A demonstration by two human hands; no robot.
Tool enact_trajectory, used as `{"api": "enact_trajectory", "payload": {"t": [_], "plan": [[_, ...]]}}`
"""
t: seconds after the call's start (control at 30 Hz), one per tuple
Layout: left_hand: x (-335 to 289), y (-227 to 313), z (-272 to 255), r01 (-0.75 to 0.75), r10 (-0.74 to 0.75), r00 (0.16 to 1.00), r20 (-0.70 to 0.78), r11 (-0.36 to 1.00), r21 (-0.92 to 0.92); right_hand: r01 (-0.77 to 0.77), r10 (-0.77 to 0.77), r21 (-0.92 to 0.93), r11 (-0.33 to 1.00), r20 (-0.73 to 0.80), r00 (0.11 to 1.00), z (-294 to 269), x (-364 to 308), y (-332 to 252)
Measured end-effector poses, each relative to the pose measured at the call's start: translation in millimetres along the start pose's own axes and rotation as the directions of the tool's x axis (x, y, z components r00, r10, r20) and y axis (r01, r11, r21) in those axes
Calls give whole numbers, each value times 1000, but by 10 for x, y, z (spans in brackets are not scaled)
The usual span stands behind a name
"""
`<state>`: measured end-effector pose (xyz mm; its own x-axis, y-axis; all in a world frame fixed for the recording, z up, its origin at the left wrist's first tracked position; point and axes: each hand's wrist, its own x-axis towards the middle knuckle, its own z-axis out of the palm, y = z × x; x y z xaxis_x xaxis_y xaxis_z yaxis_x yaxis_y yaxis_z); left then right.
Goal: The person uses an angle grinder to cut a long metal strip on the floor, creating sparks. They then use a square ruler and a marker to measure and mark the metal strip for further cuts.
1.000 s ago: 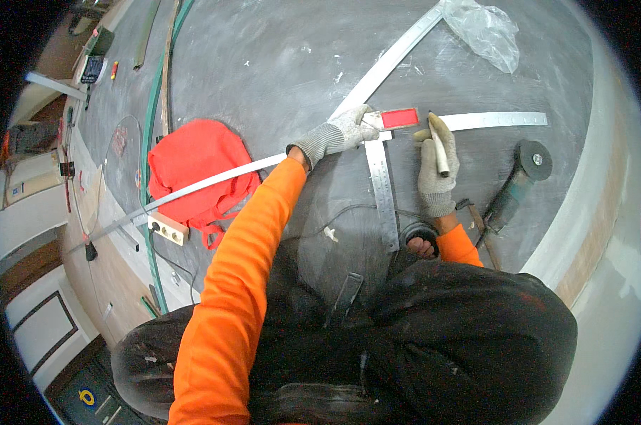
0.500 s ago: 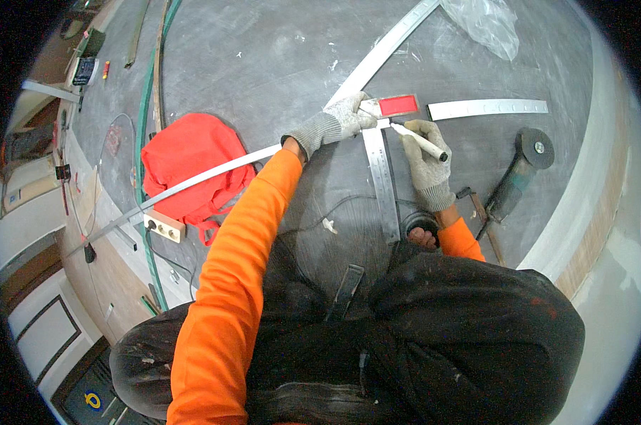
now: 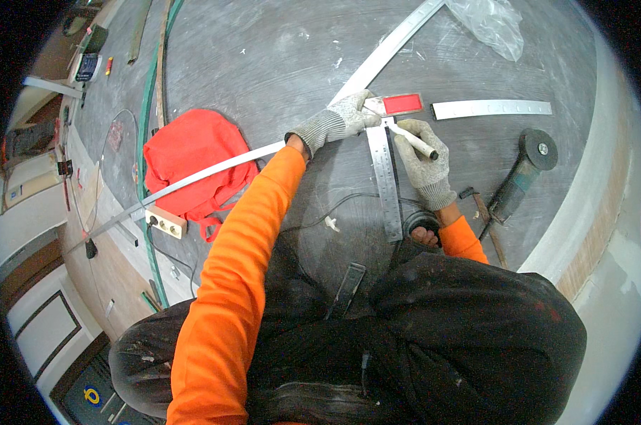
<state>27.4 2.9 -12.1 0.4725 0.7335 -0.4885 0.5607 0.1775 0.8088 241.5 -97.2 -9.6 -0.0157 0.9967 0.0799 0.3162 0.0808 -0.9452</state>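
My left hand (image 3: 341, 119), in a grey knit glove, is closed around the stock of a try square and the strip end beneath it. The try square (image 3: 385, 191) shows a red panel on its stock; its ruled steel blade points toward my knees. A long thin metal strip (image 3: 214, 170) runs from the far left to under my left hand. My right hand (image 3: 425, 159), gloved too, pinches a white marker (image 3: 414, 140) with a dark rear end. The marker's tip is at the blade's top, beside the strip's end; exact contact cannot be made out.
A second metal strip (image 3: 387, 53) slants away beyond my left hand. A short white strip (image 3: 490, 108) and an angle grinder (image 3: 522, 173) lie at right. Leftward are a red bag (image 3: 196, 159) and a power strip (image 3: 166, 222). A cable (image 3: 327, 212) crosses the floor. Clear plastic (image 3: 490, 25) lies far back.
The marker's rear end has swung slightly left, and my right fingers have shifted a little with it. My left hand keeps its hold on the square. The whole view has shifted slightly.
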Motion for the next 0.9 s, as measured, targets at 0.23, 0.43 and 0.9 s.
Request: {"api": "enact_trajectory", "payload": {"t": [0.23,0.43,0.9], "plan": [[11,-35,3,4,-4,1000,-4,1000,-7,56,-55,-50,997,28,998,-6,40,-29],[54,-85,21,-2,2,1000,6,1000,-21,56,-56,-12,998,43,998,4,62,-9],[42,-70,12,-15,15,1000,1,1000,-22,184,-178,-124,975,52,983,-4,114,34]]}}
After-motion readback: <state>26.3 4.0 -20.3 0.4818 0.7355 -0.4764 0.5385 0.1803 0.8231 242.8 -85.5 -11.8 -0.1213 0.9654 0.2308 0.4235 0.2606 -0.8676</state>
